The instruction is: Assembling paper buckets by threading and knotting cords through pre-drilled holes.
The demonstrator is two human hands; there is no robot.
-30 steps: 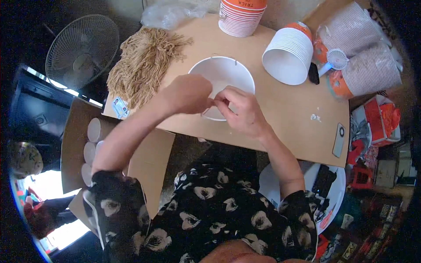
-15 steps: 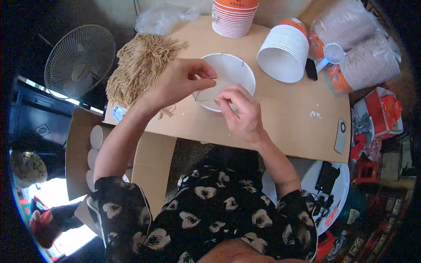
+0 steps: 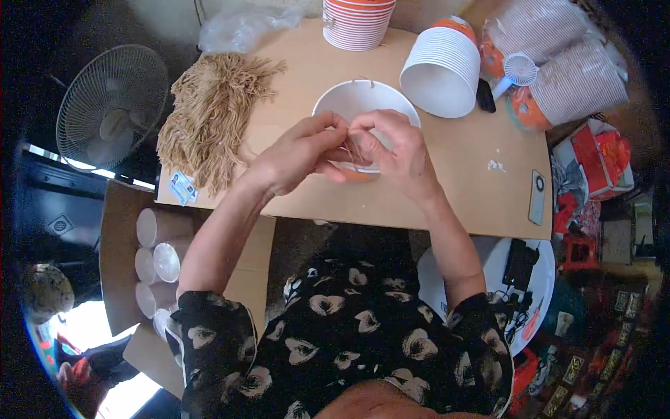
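Observation:
A white paper bucket (image 3: pixel 342 98) with some orange on its outside stands at the table's near middle, its mouth facing me. Thin brown cord shows at its far rim. Over the near rim, my left hand (image 3: pixel 296 157) and my right hand (image 3: pixel 403 150) meet, fingertips pinched together. Between them hang strands of thin brown cord (image 3: pixel 357 155), and both hands grip it. The fingers hide the point where the cord meets the near rim. Left of the bucket lies a thick bundle of tan cords (image 3: pixel 209 119).
Stacked white buckets (image 3: pixel 440 80) lie on their side at the back right, near wrapped stacks (image 3: pixel 572 87) and a small handheld fan (image 3: pixel 520 70). Another stack (image 3: pixel 358 24) stands at the back. A phone (image 3: pixel 537 197) lies at the right edge. Cups fill a carton (image 3: pixel 115 258) lower left.
My hands have come together at the cord; before, they were apart. The bucket's mouth has turned, with the cord at its far rim shifted. The whole view has moved slightly.

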